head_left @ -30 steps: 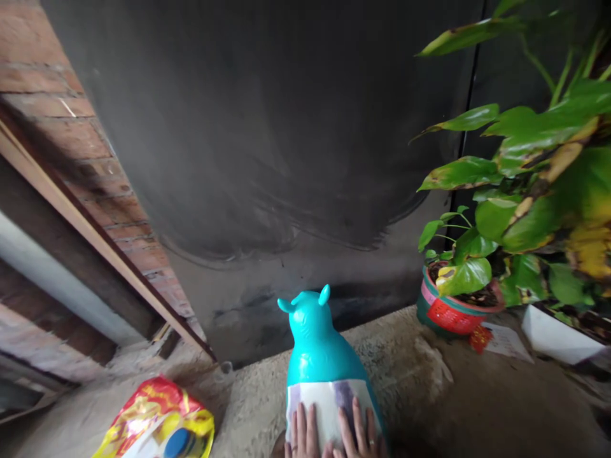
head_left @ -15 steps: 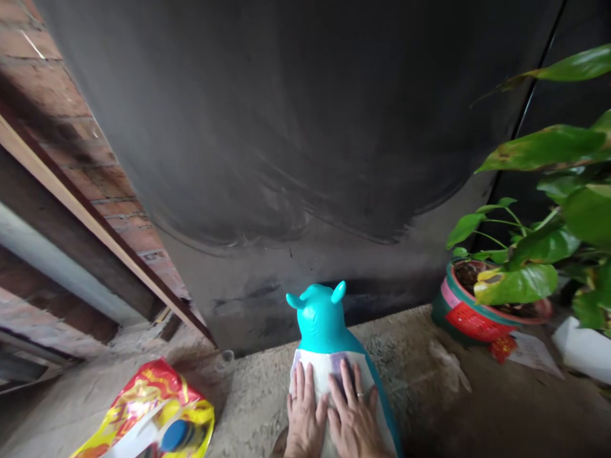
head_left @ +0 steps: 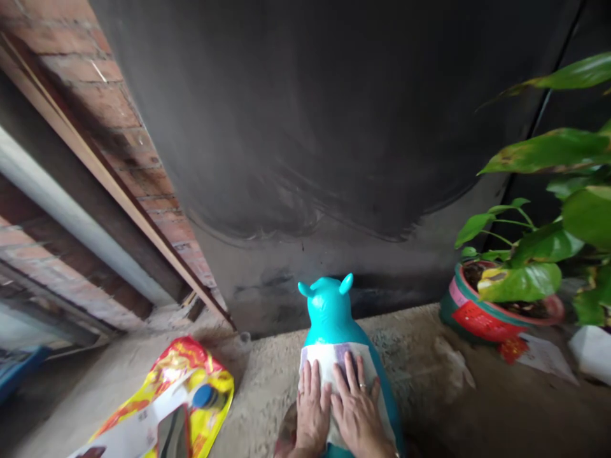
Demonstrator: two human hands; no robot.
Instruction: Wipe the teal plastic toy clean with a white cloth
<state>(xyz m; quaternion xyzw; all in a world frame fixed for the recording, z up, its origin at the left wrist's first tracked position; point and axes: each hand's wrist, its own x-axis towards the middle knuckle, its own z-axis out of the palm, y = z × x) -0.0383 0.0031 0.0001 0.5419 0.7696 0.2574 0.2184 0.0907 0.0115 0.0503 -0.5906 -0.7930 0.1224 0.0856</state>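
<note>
A turquoise inflatable animal toy (head_left: 329,318) with two small ears or horns stands in front of me at the bottom centre. Over its back lies a white cloth (head_left: 319,355) with purple patches. My left hand (head_left: 312,404) rests flat on the cloth's left side, fingers stretched out. Beside it, my right hand (head_left: 356,404) is spread flat on the cloth's right side, a ring on one finger. The thumbs are close to each other. Neither hand grips anything. The toy's lower part is hidden by my hands and the frame's edge.
A dark panel (head_left: 310,127) stands just beyond the toy. On the left floor lies a red and yellow plastic bag (head_left: 214,416) with a blue-capped bottle (head_left: 204,396). A potted plant (head_left: 487,324) stands at the right. Wooden planks (head_left: 143,222) lean against the brick wall (head_left: 109,95).
The view has shifted a little, so the scene sits farther right. Both hands stay flat on the cloth; the right fingers have moved slightly up relative to the cloth.
</note>
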